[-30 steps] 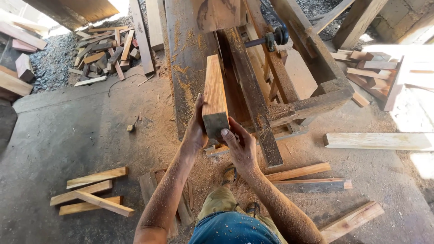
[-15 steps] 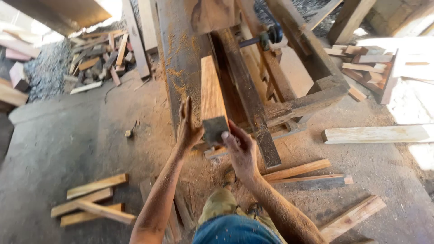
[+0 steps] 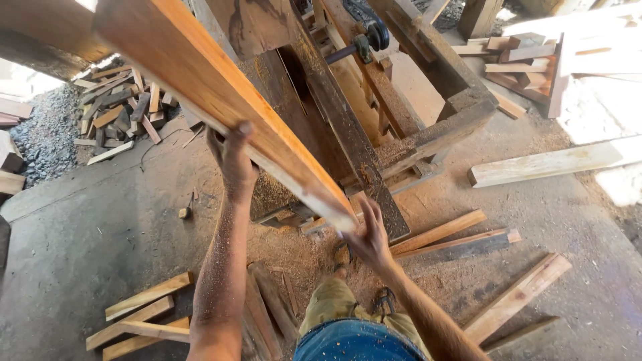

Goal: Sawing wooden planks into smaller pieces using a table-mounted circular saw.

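Change since earlier: lifted off the saw bench, the wooden plank now slants up across the view toward the upper left; half a second ago it lay flat along the bench with both hands at its near end.
Left hand: the left hand reaches up under the plank about midway along it, fingers curled around its lower edge, thumb tip showing over the top.
Right hand: the right hand sits at the plank's near, lower end, fingers spread fairly wide and pressed against the end face; how firmly it grips cannot be told.
Plank position: raised and tilted, near end low beside the bench's near corner, far end high and running out of the top left of the view.
Edges: the dark saw bench runs away from the person just right of the plank; its near corner lies close to the right hand.
Open room: bare concrete floor opens to the left; loose offcuts lie at lower left, longer strips at right.
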